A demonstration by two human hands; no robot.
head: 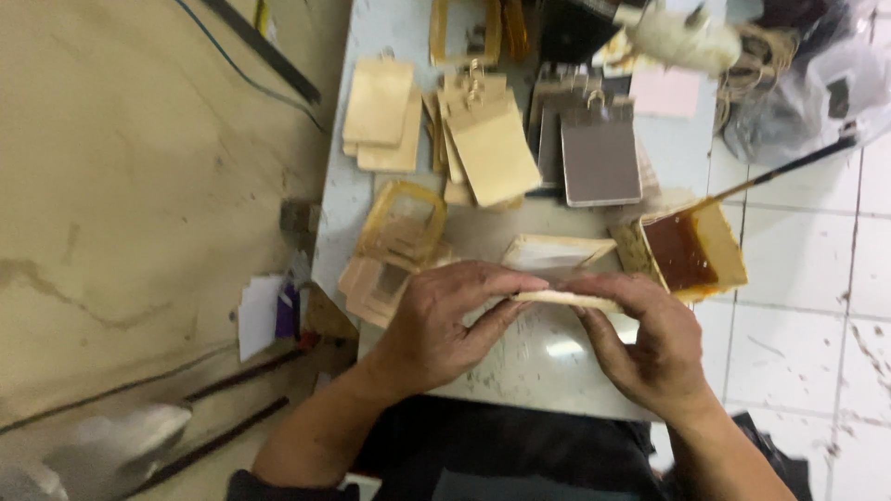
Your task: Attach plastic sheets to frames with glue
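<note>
A thin wooden frame piece point(566, 298) is held flat just above the white table point(557, 371), long axis running L–R. L hand point(445, 325) is pinched shut on its L end, R hand point(650, 339) closed on its R end; both equally near. Glue tray w/ brush point(691, 250) sits just beyond R hand.

**Clutter around the glue box**

Open box of brown glue point(691, 250), brush handle point(789, 172) sticking out to its upper right. Left of it: grey-faced board point(600, 160), then fanned tan boards point(492, 148), then a flat stack point(379, 113). Rounded wooden frame point(402, 223) further left. White table point(538, 366) underneath. Plastic bag point(817, 83) above right.
</note>
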